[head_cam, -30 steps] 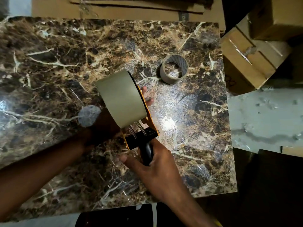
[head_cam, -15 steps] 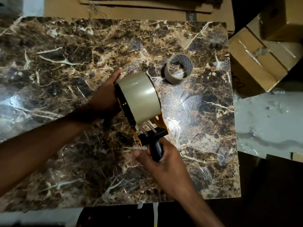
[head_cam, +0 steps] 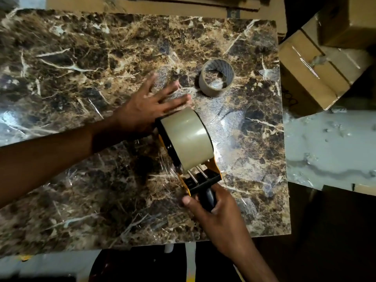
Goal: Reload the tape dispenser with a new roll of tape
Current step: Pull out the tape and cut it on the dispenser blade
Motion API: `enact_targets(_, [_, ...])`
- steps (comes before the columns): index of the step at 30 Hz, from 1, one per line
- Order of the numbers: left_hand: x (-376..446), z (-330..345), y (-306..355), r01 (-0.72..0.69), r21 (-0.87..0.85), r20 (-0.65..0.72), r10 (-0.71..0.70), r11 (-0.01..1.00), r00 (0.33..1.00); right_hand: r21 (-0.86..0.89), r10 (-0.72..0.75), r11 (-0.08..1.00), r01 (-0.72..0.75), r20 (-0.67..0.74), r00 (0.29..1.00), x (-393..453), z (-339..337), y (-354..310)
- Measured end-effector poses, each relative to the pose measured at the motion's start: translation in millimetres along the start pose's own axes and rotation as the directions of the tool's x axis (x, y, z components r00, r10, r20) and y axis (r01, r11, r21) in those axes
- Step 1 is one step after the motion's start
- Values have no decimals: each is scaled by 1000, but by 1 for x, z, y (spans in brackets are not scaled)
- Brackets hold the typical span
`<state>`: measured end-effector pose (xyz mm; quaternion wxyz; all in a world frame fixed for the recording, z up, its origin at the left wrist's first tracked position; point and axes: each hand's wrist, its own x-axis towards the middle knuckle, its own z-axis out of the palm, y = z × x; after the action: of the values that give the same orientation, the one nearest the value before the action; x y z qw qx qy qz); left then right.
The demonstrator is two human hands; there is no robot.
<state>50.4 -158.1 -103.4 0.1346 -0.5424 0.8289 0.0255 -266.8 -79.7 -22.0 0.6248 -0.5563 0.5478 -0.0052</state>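
1. The left hand (head_cam: 146,104) has come off the new roll of tape (head_cam: 188,137)! Half a second ago it cupped the roll's far side; now its fingers are spread straight, blurred with motion, above the marble table (head_cam: 81,68), just beside the roll on its upper left.
2. The roll has tipped further toward the right and sits lower in view than before, mounted on the tape dispenser (head_cam: 195,174), its orange frame showing under the roll and the metal rollers just below it.
3. The right hand (head_cam: 219,212) keeps its grasp: fingers and thumb wrapped around the dispenser's black handle, near the table's front edge, as in both earlier moments.
4. The empty tape core (head_cam: 216,77) stands on end on the table, beyond the roll and apart from it; through its open ring the marble shows, nothing inside.
5. Off the table's right edge sit cardboard boxes (head_cam: 313,72), taped closed, contents unseen. Flat cardboard (head_cam: 162,5) lies along the far edge.
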Motion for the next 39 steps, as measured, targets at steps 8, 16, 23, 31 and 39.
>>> enact_targets(8, [-8,-4,30,22,200,-25,-17,980,1000,91,76,993,-76,-7,997,-36,-21,54])
enact_targets(16, [-10,-11,96,26,285,114,-61,958,992,-71,-27,997,26,-11,1000,-60,-64,110])
enact_targets(23, [-9,-25,150,124,146,253,-158,981,954,-206,30,978,-24,28,999,-78,-95,140])
enact_targets(31, [-14,-30,154,225,-21,281,-211,974,936,-245,-3,969,7,16,1000,-83,-94,147])
enact_targets(39, [-21,-33,136,151,144,340,-193,978,920,-184,46,982,-43,13,999,-101,-79,152])
